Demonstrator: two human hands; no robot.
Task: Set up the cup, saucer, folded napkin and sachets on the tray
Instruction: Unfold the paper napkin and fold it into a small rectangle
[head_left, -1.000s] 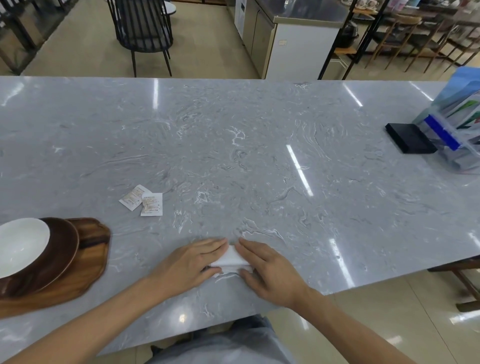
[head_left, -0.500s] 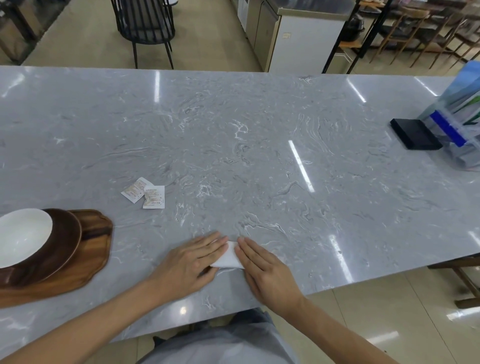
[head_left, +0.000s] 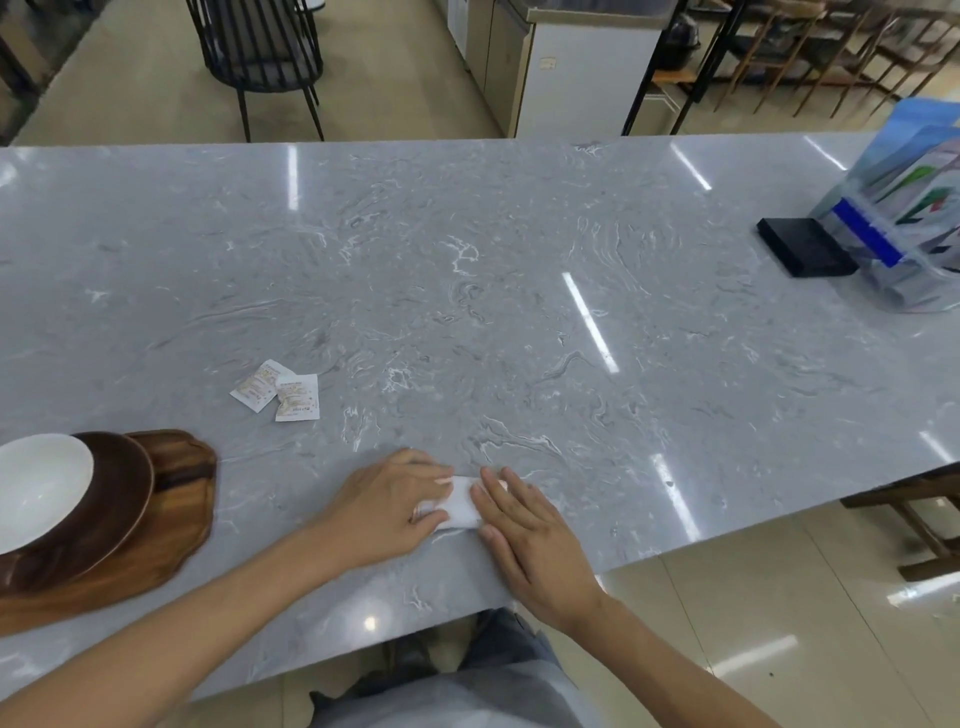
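Note:
A small white folded napkin (head_left: 460, 504) lies on the grey marble table near its front edge. My left hand (head_left: 387, 506) presses its left part with flat fingers, and my right hand (head_left: 524, 525) presses its right part, fingers straight. Two white sachets (head_left: 278, 392) lie side by side further back to the left. At the far left a wooden tray (head_left: 176, 499) carries a dark brown saucer (head_left: 122, 493) with a white cup or bowl (head_left: 39, 488) on it, partly cut off by the frame edge.
A black box (head_left: 805, 247) and a clear brochure holder (head_left: 914, 208) stand at the table's right end. A black chair (head_left: 260, 57) and a counter (head_left: 571, 57) stand beyond the far edge. A wooden stool (head_left: 919, 519) is at the lower right.
Both hands have slid closer together over the napkin, which now shows as a narrower folded strip between them. The sachets and tray have not moved.

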